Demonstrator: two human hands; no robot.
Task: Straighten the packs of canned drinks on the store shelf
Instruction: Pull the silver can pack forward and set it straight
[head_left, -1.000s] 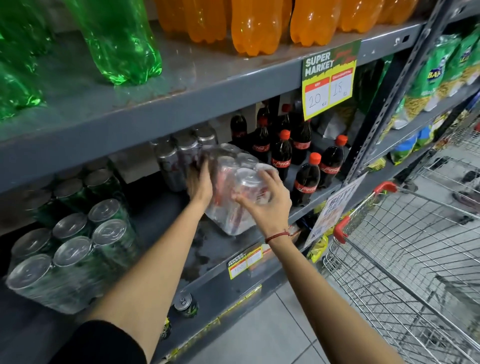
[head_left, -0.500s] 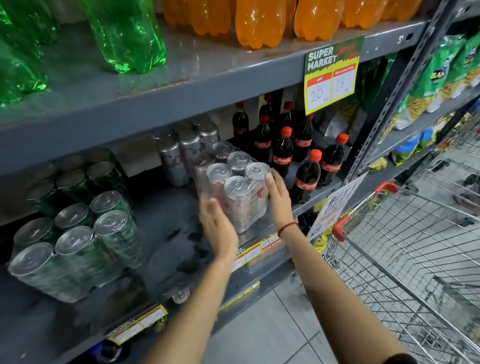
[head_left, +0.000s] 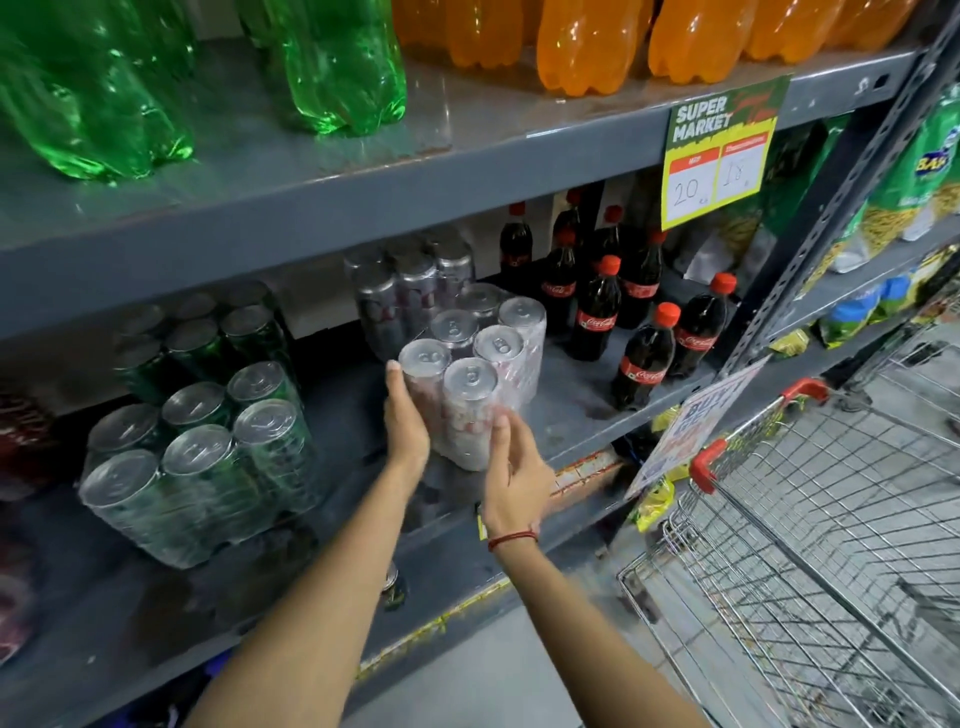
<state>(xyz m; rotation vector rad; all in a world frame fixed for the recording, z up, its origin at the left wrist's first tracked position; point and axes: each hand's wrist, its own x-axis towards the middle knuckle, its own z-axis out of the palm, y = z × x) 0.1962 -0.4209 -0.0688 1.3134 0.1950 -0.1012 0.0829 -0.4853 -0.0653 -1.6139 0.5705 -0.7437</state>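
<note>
Silver can pack (head_left: 475, 374) sits on the middle shelf (head_left: 571, 415), front centre. Since the earlier frame our left hand (head_left: 405, 421) has moved flat against its left side and our right hand (head_left: 511, 467), fingers loosely spread, shifted to the front corner. Cola bottles (head_left: 644, 358) read "Coca-Cola"; price tag (head_left: 719, 150) reads "SUPER MARKET", 20, 18.

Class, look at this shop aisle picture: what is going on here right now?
A person is tidying a shrink-wrapped six-pack of silver cans on the grey middle shelf. The left hand presses flat against the pack's left side; the right hand touches its front corner. A pack of green cans stands to the left, cola bottles to the right.
</note>
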